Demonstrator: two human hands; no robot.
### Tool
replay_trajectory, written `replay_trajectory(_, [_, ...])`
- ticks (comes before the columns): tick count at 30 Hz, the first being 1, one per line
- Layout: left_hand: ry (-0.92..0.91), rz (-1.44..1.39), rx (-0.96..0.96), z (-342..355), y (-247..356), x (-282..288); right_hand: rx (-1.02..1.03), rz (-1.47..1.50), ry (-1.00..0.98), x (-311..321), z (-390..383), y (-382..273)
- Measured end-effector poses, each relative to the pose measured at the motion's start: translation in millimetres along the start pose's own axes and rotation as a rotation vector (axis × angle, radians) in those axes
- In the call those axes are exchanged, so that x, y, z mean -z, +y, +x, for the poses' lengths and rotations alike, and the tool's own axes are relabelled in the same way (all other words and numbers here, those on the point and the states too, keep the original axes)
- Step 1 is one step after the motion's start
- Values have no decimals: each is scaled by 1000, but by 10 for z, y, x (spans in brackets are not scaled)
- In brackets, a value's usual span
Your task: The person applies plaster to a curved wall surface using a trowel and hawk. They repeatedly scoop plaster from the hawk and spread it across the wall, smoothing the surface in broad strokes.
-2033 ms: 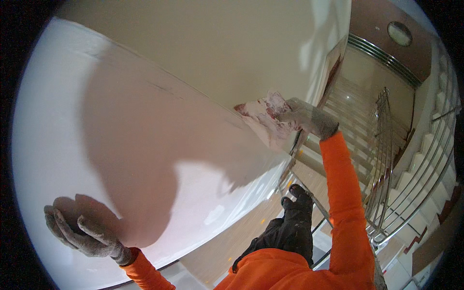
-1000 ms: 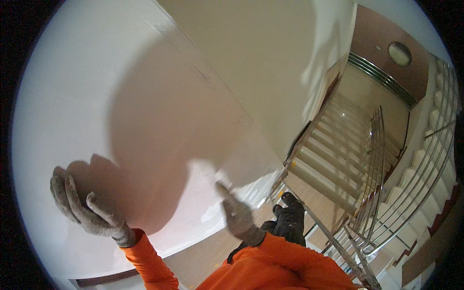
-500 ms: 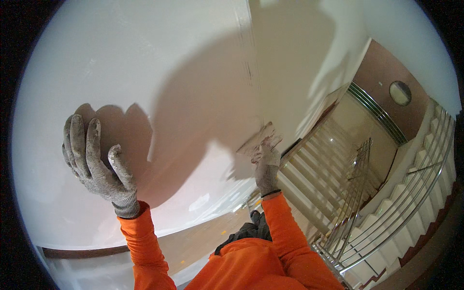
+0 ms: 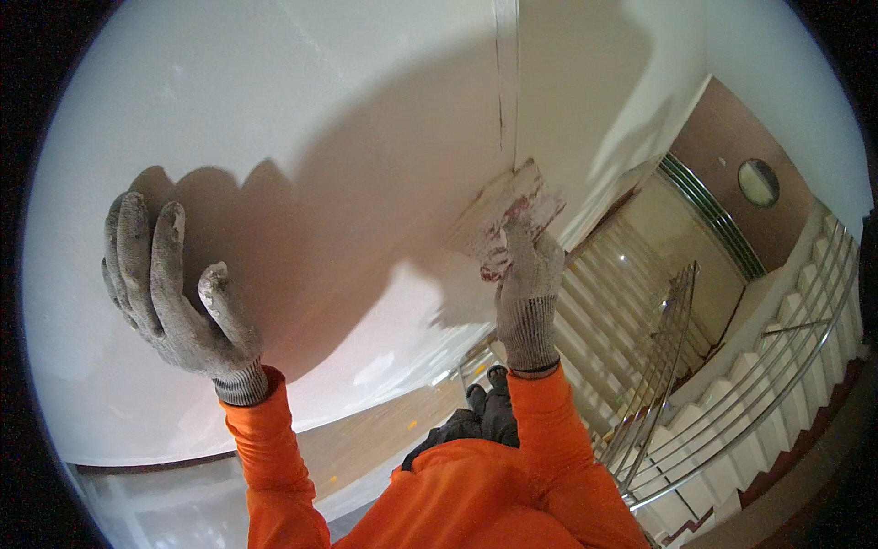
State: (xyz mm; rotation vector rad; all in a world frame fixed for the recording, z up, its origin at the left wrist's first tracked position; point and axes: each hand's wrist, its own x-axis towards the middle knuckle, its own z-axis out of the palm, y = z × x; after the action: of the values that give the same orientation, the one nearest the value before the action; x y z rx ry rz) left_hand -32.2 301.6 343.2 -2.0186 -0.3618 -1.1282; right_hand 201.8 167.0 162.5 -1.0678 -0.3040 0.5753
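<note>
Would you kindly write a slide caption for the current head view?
Beside stairs, the right hand holds a smeared flat tool at a pale wall; the left hand is raised, open.

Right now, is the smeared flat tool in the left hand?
No, the right hand grips the smeared flat tool, while the left hand has its fingers apart.
</note>
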Motion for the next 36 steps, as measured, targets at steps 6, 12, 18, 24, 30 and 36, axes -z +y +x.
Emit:
replay_trajectory(6, [25, -37, -30, -25, 31, -51, 58, 92, 1, 426, -135, -95])
replay_trajectory(12, [35, -36, -95, 15, -30, -104, -15, -69, 240, 870, -47, 713])
replay_trajectory(18, [21, -47, -49, 98, 89, -61, 16, -260, 229, 1000, 241, 1875])
replay_trajectory(24, [55, -76, -73, 88, 55, -127, 263, -605, 262, 79, 207, 1449])
replay_trajectory(30, [83, -119, -94, 128, 72, -150, 58, -789, 37, -372, -128, 659])
replay_trajectory(36, [67, -150, -71, 108, 110, -97, 468, -701, -86, -179, -640, 251])
